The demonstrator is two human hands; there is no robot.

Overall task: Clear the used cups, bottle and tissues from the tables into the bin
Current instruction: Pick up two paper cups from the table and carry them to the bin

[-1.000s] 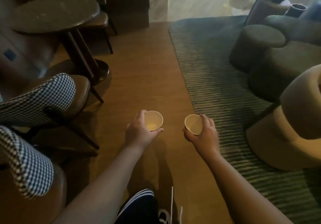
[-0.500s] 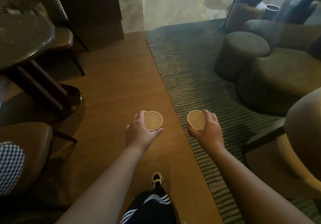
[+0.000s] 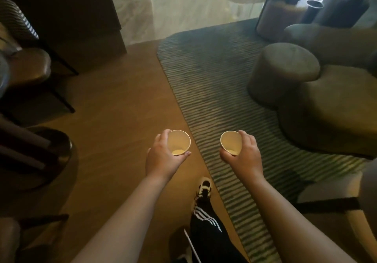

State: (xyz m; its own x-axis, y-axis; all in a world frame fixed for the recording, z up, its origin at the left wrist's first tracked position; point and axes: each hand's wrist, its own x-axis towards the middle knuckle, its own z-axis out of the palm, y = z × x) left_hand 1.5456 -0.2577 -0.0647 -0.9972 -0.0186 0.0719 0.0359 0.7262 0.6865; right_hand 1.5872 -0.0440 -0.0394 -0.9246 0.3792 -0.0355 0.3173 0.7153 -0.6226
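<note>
Two small pale paper cups are carried out in front of me above the floor. My left hand (image 3: 163, 156) grips one paper cup (image 3: 179, 142), fingers curled round its side, its mouth tipped toward me. My right hand (image 3: 243, 154) grips the other paper cup (image 3: 230, 143) the same way. Both cups look empty apart from a pale bottom. A dark cylinder that may be a bin (image 3: 313, 10) stands far back right. No bottle or tissues are in sight.
Wooden floor (image 3: 114, 107) runs ahead; a striped green rug (image 3: 212, 83) lies to the right. Round grey poufs (image 3: 285, 73) and a sofa stand on the rug. Brown chairs (image 3: 26, 67) and a table base (image 3: 40, 148) line the left. My shoe (image 3: 204, 187) steps forward.
I have walked forward: the round table and checked chairs slid out to the left, the poufs came nearer. Both hands keep holding their cups in the same pose.
</note>
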